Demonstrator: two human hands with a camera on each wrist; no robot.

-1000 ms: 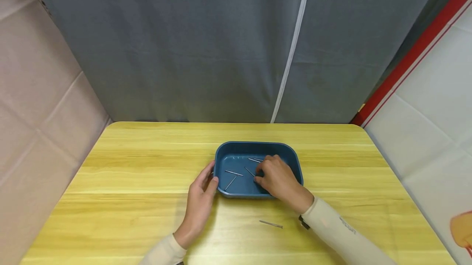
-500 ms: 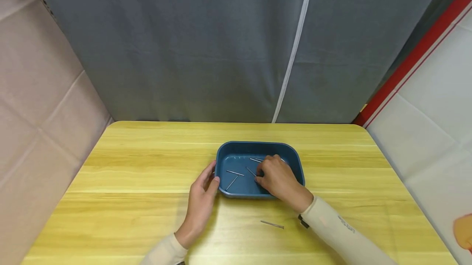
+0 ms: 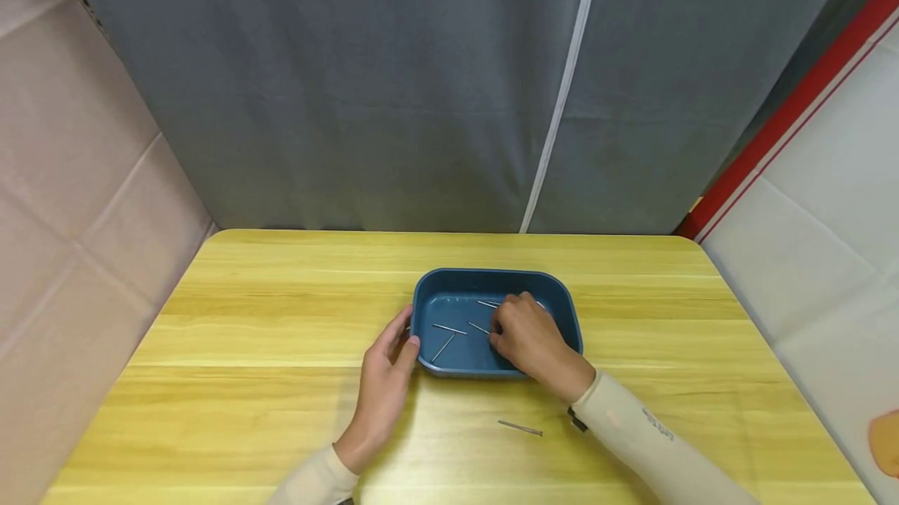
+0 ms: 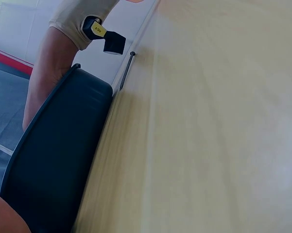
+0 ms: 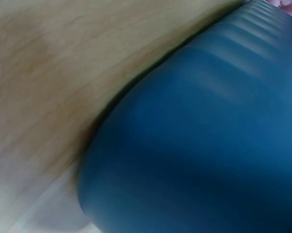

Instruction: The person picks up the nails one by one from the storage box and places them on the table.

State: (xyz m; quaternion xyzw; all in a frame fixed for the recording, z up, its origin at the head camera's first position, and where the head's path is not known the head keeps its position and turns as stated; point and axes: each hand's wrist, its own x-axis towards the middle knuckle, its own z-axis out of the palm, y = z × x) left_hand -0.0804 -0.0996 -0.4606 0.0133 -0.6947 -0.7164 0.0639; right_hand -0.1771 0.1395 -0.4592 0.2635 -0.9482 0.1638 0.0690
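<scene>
A dark blue rectangular box (image 3: 467,373) stands on the table with several thin metal nails inside, one of them a nail (image 3: 449,329) left of centre. My left hand (image 3: 379,392) rests along the box's left side, fingers nearly straight and thumb at the front left corner. My right hand (image 3: 531,337) reaches over the front rim with curled fingers. It pinches the end of a nail (image 3: 479,327); the fingertips are hidden behind the hand. Another nail (image 3: 520,428) lies on the table in front of the box. The box's outer wall (image 5: 199,136) fills most of the right wrist view.
The wooden table (image 3: 246,318) ends at the back against a grey curtain (image 3: 351,99). Pale cloth panels stand left and right, the right one with a red border (image 3: 787,115). A black wrist strap (image 4: 104,35) shows on the right sleeve in the left wrist view.
The nail by my right fingers has turned to lie flatter in the head view. My right fingers have shifted slightly; the left hand stays against the box.
</scene>
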